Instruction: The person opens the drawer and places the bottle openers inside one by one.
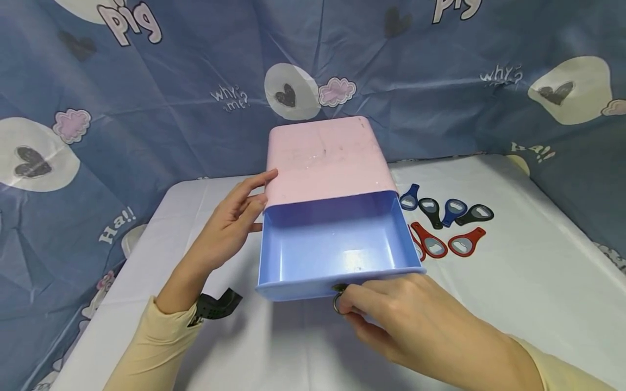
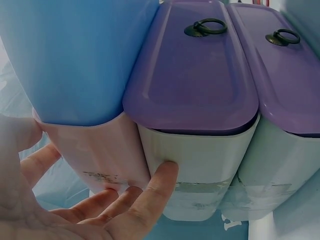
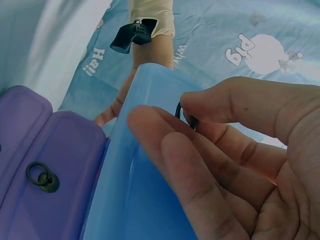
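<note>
I pinch the dark ring (image 1: 335, 303) of a glossy blue drawer (image 1: 298, 291) that stands open toward six o'clock from its pink casing (image 1: 323, 157).
My right hand (image 1: 415, 320), at five o'clock, has thumb and fingers clamped on that ring and covers part of the drawer front; my left hand (image 1: 227, 222), at nine, rests its spread fingers against the casing's side. The drawer is rectangular, its pale blue floor catching the light. My left wrist view shows two purple drawers (image 2: 192, 75), each with its own ring, stacked with the blue one. At three o'clock on the white worktop (image 1: 528, 304) lie blue and black teardrop-shaped pieces (image 1: 455, 209) and red ones (image 1: 432, 245), one red partly hidden behind the drawer. A printed blue cloth (image 1: 195, 136) hangs at twelve.
</note>
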{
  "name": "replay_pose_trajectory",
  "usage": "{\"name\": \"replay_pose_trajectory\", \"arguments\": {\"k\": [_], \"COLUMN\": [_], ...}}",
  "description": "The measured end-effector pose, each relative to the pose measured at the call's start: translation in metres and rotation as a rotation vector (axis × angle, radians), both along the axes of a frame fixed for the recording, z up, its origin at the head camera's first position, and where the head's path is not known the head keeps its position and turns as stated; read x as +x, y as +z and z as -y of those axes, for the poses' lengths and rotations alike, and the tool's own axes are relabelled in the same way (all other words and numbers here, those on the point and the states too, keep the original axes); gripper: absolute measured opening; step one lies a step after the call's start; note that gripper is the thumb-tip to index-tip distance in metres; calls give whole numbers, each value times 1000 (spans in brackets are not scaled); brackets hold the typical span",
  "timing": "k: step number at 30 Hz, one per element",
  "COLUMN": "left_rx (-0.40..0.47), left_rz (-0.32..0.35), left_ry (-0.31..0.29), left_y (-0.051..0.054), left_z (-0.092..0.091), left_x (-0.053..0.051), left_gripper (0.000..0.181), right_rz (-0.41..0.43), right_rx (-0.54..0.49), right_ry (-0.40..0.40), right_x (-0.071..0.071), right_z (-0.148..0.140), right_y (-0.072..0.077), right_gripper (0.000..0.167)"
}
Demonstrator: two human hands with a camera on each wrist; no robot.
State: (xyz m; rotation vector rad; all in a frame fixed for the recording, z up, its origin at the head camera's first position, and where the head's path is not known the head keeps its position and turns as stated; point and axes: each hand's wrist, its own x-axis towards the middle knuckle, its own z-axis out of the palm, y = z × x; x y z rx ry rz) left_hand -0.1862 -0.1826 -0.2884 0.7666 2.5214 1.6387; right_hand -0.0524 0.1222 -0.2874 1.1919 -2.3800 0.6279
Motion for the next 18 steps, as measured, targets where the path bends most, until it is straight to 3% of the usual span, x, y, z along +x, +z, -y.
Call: {"name": "replay_pose_trajectory", "arguments": {"k": [10,18], "left_rx": [-21,-29], "left_rz": [-1,-7], "left_ry": [9,19], "left_y": [-2,-2], "left_z": [0,0], "left_x": [0,0], "left_gripper": [49,48], "right_rz": [39,146], "right_rx": [-2,-45], "right_ry": [34,82], "right_x": [4,6], "right_z": [-1,-15], "right_y": [1,9], "right_gripper": [36,16]}}
